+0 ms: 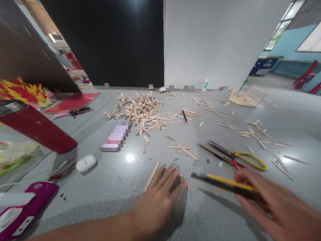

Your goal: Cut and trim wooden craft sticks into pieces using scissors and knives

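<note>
My left hand [162, 195] rests palm down on the grey table, fingers bent and a little apart. A wooden craft stick [190, 185] lies by its thumb, partly hidden, and whether they touch I cannot tell. Close to its other side is another craft stick [151, 176]. My right hand [273, 197] grips a yellow and black utility knife [225, 182], held above the table and pointing left, blurred. Beyond the knife are scissors with yellow handles [250, 160] and a slim tool with a red handle [235, 164]. Two crossed craft sticks [184, 149] lie ahead of my left hand.
A heap of craft sticks [140, 108] spreads across the back, with a black pen [185, 117]. A small stick frame [247, 97] stands back right. Leftward are a phone [115, 136], white mouse [86, 163], red flask [40, 129] and purple device [41, 197]. Panels [213, 43] rise behind.
</note>
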{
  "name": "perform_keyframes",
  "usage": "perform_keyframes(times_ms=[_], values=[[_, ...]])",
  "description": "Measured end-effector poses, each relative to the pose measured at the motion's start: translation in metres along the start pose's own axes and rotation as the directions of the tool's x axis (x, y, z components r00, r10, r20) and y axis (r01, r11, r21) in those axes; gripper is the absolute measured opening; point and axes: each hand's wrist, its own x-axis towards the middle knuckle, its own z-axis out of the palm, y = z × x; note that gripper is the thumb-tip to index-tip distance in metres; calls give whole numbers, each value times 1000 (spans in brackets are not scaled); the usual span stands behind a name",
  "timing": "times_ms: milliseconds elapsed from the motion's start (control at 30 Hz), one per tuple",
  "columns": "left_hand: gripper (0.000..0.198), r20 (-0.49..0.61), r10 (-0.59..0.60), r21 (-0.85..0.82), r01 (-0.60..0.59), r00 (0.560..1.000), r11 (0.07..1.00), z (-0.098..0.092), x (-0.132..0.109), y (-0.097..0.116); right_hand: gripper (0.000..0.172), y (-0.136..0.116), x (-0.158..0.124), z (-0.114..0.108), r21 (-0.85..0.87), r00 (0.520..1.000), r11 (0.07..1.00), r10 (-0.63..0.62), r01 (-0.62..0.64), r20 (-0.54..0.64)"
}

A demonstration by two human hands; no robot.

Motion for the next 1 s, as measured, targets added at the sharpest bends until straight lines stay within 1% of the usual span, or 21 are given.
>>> perform_keyframes(times_ms=[67, 100, 167, 200, 267, 333, 367, 433, 567, 633, 700, 767, 833, 900, 1000], values=[[70, -14, -2, 11, 2, 1000, 1000, 0, 0, 0, 19, 5, 19, -18, -10, 995, 1000, -14, 13, -94], [69, -19, -1, 17, 2, 1000, 1000, -1, 1, 1, 20, 6, 26, -23, -11, 990, 1000, -10, 8, -140], [69, -17, -1, 12, 1, 1000, 1000, -1, 1, 1, 26, 3, 35, -23, 22, 977, 999, 50, -46, -208], [68, -16, -6, 1, 6, 1000, 1000, -1, 1, 2, 28, 0, 39, -20, 66, 973, 995, 91, -79, -212], [68, -12, -26, -27, 25, 1000, 999, -2, 2, 3, 24, -7, 46, -11, 186, 981, 975, 145, -120, -130], [69, -12, -41, -46, 40, 999, 998, -2, 3, 3, 17, -11, 54, 0, 302, 991, 946, 132, -118, -25], [69, -15, -42, -48, 41, 999, 998, -2, 3, 3, 16, -11, 58, 5, 338, 994, 935, 113, -108, 5], [70, -17, -28, -39, 28, 999, 999, -3, 4, 4, 15, -7, 66, 14, 354, 995, 931, 94, -95, 18], [72, 6, -46, -40, 46, 999, 998, -7, 7, 6, 14, 11, 76, 29, 274, 986, 948, 153, -164, 63], [74, 20, -62, -55, 63, 998, 997, -8, 8, 8, 18, 18, 77, 34, 237, 986, 958, 147, -163, 84], [71, 36, -54, -58, 56, 998, 997, -8, 9, 8, 23, 20, 76, 38, 209, 984, 967, 119, -145, 131], [67, 83, -39, -56, 44, 996, 997, -8, 11, 9, 27, 15, 75, 41, 181, 985, 975, 104, -129, 139], [64, 140, -33, -60, 42, 990, 997, -10, 13, 8, 30, 7, 73, 44, 178, 992, 979, 86, -102, 93], [62, 175, -25, -75, 39, 984, 996, -14, 15, 8, 30, -4, 72, 48, 250, 993, 962, 98, -110, 58], [57, 184, -5, -97, 23, 983, 995, -20, 17, 7, 26, -19, 70, 56, 355, 989, 925, 108, -136, 98]])
